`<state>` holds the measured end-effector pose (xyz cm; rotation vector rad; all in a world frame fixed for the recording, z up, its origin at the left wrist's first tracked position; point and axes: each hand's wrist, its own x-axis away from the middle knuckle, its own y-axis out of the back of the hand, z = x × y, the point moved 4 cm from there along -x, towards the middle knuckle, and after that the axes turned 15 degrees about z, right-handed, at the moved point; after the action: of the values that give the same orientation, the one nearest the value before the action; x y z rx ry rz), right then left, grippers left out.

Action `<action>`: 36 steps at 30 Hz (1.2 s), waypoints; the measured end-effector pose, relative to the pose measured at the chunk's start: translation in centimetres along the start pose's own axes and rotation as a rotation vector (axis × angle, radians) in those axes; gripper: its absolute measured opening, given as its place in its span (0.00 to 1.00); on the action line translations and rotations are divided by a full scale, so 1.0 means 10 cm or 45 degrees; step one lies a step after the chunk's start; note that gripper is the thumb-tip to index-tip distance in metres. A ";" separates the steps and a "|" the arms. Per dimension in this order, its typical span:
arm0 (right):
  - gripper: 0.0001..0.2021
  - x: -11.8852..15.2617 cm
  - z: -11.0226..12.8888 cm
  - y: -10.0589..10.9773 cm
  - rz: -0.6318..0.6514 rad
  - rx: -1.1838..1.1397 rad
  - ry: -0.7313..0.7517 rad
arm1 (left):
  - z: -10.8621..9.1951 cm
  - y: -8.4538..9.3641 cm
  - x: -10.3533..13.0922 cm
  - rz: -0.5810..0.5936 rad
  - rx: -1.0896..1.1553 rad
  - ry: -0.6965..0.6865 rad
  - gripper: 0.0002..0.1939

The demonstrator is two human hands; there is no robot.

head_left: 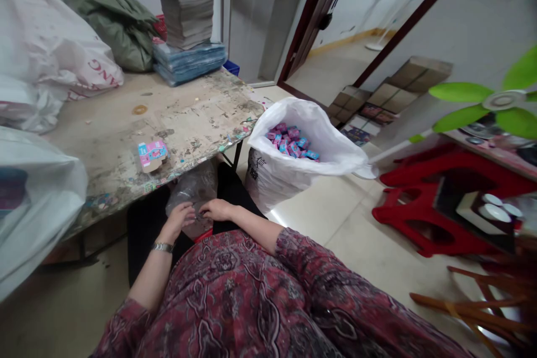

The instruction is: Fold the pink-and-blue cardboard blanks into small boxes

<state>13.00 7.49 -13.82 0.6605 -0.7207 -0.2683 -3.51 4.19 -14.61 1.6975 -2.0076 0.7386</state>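
A clear plastic bag lies over the lap, below the table's front edge. My left hand is at its left side, fingers bent towards the bag; whether they grip it is too small to tell. Across from it, my right hand touches the bag's right side with curled fingers, their hold unclear. A flattened-looking pink and blue small box rests on the worn table. To the right of the table stands a white woven sack, open at the top, with several small pink and blue boxes inside.
Blue plastic-wrapped bundles carry a grey stack at the table's back. White bags and a green bag stand at the left. Red stools, a green fan and cartons are on the right.
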 end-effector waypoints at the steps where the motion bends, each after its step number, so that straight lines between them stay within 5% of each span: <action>1: 0.17 0.00 -0.01 0.01 -0.010 -0.013 0.005 | -0.01 -0.01 0.01 -0.002 0.002 -0.001 0.17; 13: 0.16 -0.01 -0.06 0.01 -0.059 -0.058 0.065 | -0.06 -0.08 0.11 -0.024 0.026 -0.032 0.12; 28: 0.15 0.04 -0.07 0.05 -0.113 -0.197 0.102 | -0.01 -0.06 0.06 -0.025 0.003 -0.008 0.18; 36: 0.14 0.45 0.31 0.42 -0.317 -0.417 0.463 | -0.17 -0.05 0.13 -0.052 -0.023 -0.186 0.25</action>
<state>14.17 7.26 -7.00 0.4667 -0.2363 -0.4700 -3.29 4.21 -12.39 1.8240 -2.0623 0.5965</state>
